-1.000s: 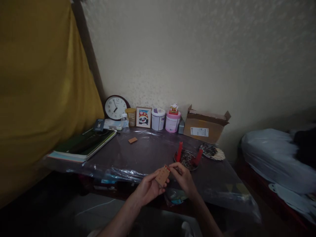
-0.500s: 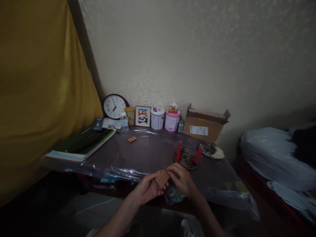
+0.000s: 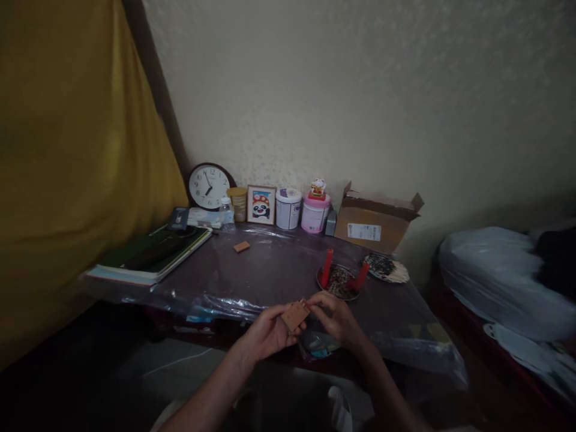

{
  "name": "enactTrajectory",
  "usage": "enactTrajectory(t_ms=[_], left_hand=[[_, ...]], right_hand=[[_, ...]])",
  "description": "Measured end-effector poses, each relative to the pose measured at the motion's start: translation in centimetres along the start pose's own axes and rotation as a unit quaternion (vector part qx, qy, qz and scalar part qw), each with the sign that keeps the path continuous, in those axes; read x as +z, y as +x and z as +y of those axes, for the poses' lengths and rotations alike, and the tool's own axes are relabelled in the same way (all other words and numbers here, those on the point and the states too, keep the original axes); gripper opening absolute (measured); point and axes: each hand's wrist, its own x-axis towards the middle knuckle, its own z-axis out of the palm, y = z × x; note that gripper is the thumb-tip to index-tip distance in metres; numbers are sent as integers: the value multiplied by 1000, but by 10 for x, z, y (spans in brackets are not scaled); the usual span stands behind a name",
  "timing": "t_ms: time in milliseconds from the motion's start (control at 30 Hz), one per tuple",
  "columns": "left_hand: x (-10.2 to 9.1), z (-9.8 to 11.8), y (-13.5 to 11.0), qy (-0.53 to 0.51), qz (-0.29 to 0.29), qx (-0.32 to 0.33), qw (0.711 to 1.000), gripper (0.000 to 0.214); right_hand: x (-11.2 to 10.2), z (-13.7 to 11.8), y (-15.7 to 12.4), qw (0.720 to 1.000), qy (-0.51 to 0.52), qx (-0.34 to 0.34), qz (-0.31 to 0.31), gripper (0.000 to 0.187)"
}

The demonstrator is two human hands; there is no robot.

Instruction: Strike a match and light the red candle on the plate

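My left hand [image 3: 271, 333] is closed around a small brown cardboard matchbox [image 3: 296, 316], held tilted over the table's front edge. Its upper end looks slightly pulled open. The fingers of my right hand [image 3: 335, 317] are pinched together at that end; anything between them is too small to make out. Just beyond the hands is a round dish [image 3: 338, 279] with dark residue. A red candle [image 3: 327, 267] stands upright on it and a second red candle [image 3: 361, 278] leans to the right. Another matchbox [image 3: 242, 246] lies flat farther back on the left.
Behind the dish is a plate of burnt and pale sticks [image 3: 386, 268]. An open cardboard box [image 3: 373, 222], two canisters, a framed panda picture [image 3: 261, 204] and a clock [image 3: 209, 186] line the wall. Books [image 3: 153, 258] lie left. Clear plastic covers the table [image 3: 202, 276].
The matchbox has turned a little in my left hand. My right fingers have shifted slightly right and up at its end. The whole view has tipped slightly.
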Motion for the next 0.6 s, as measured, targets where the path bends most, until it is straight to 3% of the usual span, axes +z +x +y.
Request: enactTrajectory(t_ms=[200, 600], left_hand=[[-3, 2, 2, -3, -18, 8, 1000, 34], [-4, 3, -1, 12, -2, 8, 1000, 34]], right_hand=[[-3, -4, -1, 999, 3, -40, -21, 13], [-2, -2, -3, 998, -11, -39, -39, 12]])
